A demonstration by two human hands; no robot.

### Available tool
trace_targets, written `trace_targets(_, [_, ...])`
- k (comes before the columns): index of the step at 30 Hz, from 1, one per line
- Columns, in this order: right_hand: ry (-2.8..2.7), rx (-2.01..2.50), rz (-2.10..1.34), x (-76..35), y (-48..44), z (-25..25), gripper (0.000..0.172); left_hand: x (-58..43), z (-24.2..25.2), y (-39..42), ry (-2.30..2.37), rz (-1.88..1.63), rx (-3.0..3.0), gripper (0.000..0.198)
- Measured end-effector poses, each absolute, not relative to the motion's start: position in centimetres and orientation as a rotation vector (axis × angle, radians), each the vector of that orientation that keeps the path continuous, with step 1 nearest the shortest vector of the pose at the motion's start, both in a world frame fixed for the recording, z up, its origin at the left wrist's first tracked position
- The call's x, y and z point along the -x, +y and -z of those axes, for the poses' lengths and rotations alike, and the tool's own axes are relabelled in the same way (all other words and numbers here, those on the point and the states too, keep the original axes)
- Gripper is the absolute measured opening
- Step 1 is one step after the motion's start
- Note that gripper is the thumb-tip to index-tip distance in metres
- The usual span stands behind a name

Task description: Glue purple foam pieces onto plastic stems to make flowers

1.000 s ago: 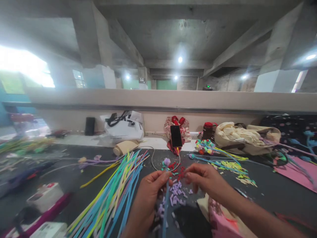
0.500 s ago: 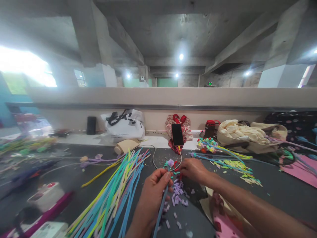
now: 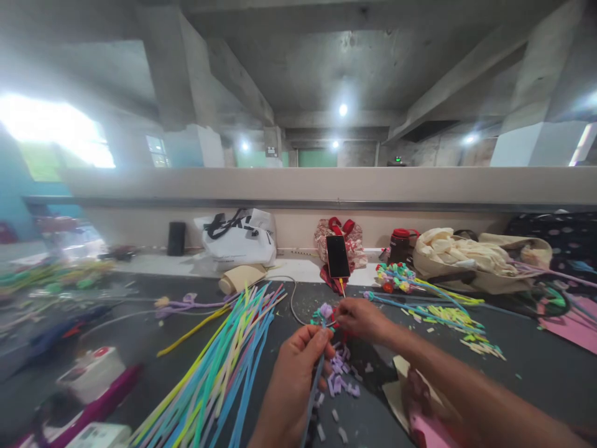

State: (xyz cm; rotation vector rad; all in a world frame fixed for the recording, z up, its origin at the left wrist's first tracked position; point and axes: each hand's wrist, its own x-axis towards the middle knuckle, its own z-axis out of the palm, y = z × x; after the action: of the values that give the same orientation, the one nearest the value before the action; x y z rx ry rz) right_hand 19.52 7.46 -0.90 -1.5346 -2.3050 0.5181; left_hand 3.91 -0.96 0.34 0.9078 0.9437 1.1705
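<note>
My left hand [image 3: 296,367] is closed around a blue-grey, fuzzy-looking stem [image 3: 313,398], thumb on top. At the stem's upper end, just above the fingertips, sits a small lavender flower [image 3: 326,310]. My right hand [image 3: 361,317] is beside the flower on its right, fingers pinched together; whatever they hold is hidden. Short lavender pieces [image 3: 342,379] lie scattered on the dark table below both hands. Some red and teal bits show around the flower, partly covered by the fingers.
Long coloured stems [image 3: 219,361] fan out at left. Further back stand a phone [image 3: 337,256] on a cable, a white bag [image 3: 240,239] and a red-lidded bottle [image 3: 400,244]. Yellow-green pieces [image 3: 448,317] and finished-looking flowers [image 3: 394,275] lie at right.
My right hand has moved slightly left, closer to the flower. The left hand still holds the stem, and the whole view has shifted a little.
</note>
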Motion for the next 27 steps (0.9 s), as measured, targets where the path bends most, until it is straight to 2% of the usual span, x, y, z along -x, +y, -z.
trace_targets(5, [-2.076,1.350,-0.876,-21.5,3.4,0.2,0.010,-4.7,0.3,-1.2,0.875,-1.086,-0.929,0.019])
trace_targets(10, [-1.698,1.107,-1.234,-22.3,-0.7,-0.4,0.021,-5.6,1.4,-1.2,0.865,-1.001,-0.968,0.022])
trace_targets(12, [-1.524,1.033,-1.353,-22.4,-1.5,-0.7,0.016,-5.8,1.7,-1.2,0.847,-0.972,-0.961,0.025])
trace_targets(16, [-1.395,1.029,-1.397,-22.4,-2.1,-0.8,0.006,-6.4,2.1,-1.4,0.830,-0.973,-0.927,0.027])
trace_targets(23, [-1.286,1.094,-1.307,-22.8,-2.5,-0.1,0.007,-7.4,2.2,-1.9,0.863,-0.961,-0.861,0.028])
trace_targets(27, [-1.241,1.077,-1.395,-22.2,-3.1,0.0,0.011,-7.6,2.3,-2.0,0.815,-0.965,-0.866,0.025])
